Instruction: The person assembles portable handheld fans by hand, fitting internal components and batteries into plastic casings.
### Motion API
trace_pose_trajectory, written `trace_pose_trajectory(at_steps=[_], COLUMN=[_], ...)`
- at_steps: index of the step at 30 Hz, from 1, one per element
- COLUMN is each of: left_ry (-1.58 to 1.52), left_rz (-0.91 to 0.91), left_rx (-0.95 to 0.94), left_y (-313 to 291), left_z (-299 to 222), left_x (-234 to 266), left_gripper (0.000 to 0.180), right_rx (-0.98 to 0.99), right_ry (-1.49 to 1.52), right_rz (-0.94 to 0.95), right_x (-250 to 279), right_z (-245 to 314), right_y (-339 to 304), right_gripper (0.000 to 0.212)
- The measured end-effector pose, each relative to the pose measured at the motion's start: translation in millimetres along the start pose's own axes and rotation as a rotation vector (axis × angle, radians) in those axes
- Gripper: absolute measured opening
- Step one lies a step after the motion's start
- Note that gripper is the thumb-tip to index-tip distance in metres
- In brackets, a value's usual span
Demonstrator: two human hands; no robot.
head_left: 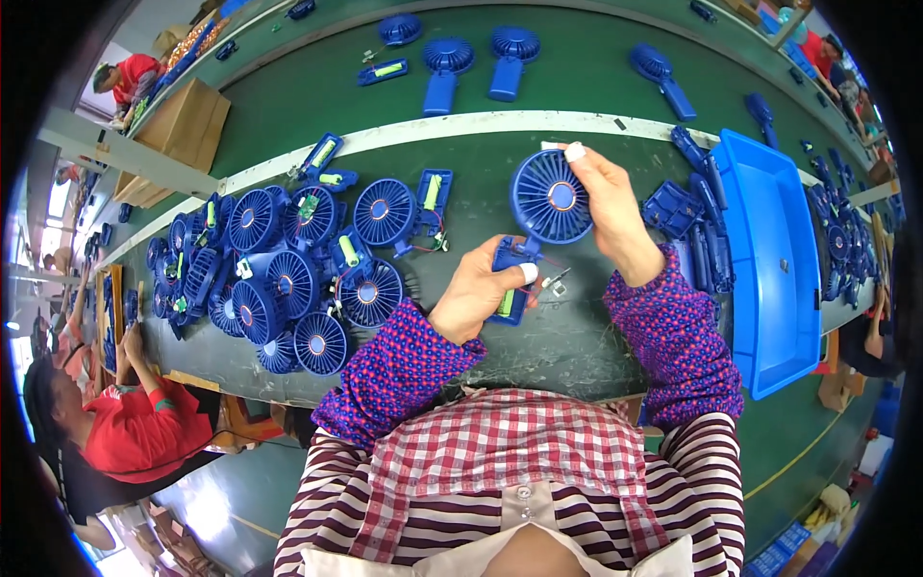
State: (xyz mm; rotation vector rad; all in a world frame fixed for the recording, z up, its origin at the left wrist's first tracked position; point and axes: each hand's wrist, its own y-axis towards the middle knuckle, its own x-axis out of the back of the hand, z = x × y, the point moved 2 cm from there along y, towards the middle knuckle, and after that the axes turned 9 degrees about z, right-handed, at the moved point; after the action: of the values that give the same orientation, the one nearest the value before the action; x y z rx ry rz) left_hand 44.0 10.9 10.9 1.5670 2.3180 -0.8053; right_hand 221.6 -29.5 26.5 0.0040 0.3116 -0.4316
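The left hand (478,290) covers part of a fan handle (510,252); some fingers of the right hand (608,197) are hidden behind the fan head (550,197). Toward the tabletop's (481,183) left end, heaped fans (291,284) partly hide one another. Dangling parts (559,288) between that head and the front edge are too small to tell.

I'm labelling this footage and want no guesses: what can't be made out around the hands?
All in the head view:
- Held fan: its far side, turned away from the camera.
- Handle: its middle, covered by the left hand.
- White part: too small to identify.
- Fan pile: the lowest fans, hidden beneath others.
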Motion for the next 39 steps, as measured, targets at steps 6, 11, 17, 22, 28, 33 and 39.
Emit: trace_pose_trajectory(at_steps=[6,11,17,22,28,33,39], left_ry=[0.097,0.179,0.529,0.671,0.588,-0.129,-0.241], left_rz=[-0.055,-0.076,-0.236,-0.280,-0.253,-0.392,-0.334], left_rx=[-0.084,-0.196,-0.324,-0.395,-0.476,-0.475,-0.393], left_y=[-10,-13,-32,-48,-63,-102,-88], left_z=[1,2,-10,-11,-21,-45,-54], left_x=[0,-1,5,3,3,43,62], left_gripper=[0.027,0.022,0.028,0.027,0.024,0.023,0.033], right_rx=[0.010,0.091,0.146,0.212,0.278,0.698,1.046], right_ry=[-0.276,-0.289,-0.221,-0.225,-0.487,-0.774,-1.048], right_rz=[0.047,0.059,0.120,0.156,0.203,0.303,0.324], right_x=[-20,-21,-44,-53,-63,-114,-141], right_z=[-3,-5,-3,0,12,18,18], right_y=[5,0,4,0,-3,-18,-32], right_gripper=[0.030,0.029,0.027,0.029,0.041,0.038,0.035])
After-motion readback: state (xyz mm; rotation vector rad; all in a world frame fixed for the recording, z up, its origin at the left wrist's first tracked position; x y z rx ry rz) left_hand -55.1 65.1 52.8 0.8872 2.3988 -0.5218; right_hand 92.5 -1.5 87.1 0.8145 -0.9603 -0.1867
